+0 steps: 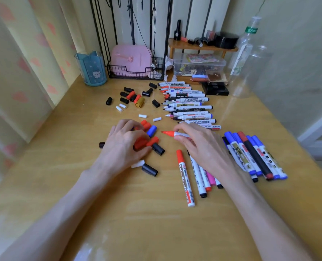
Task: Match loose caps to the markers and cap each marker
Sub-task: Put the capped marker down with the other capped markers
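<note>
Left hand (pixel 126 146) covers part of red caps (pixel 140 144); right hand (pixel 203 146) hides uncapped red marker (pixel 168 133) barrel.

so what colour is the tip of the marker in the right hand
Red tip on the marker, head view.

Back of the table (pixel 118 204), uncapped markers (pixel 188 106) lie in a row, loose caps (pixel 131 97) scattered to their left. Nearer, the left hand (pixel 126 146) grips a cap cluster (pixel 152 142). Right of it, the right hand (pixel 199 146) holds one marker (pixel 170 133) over capped markers (pixel 186 178), with another pile (pixel 256 157) far right.

An uncapped red marker (pixel 170 133) points left toward clustered red, blue and black caps (pixel 153 141), with uncapped markers (pixel 189 107) rowed behind.
</note>
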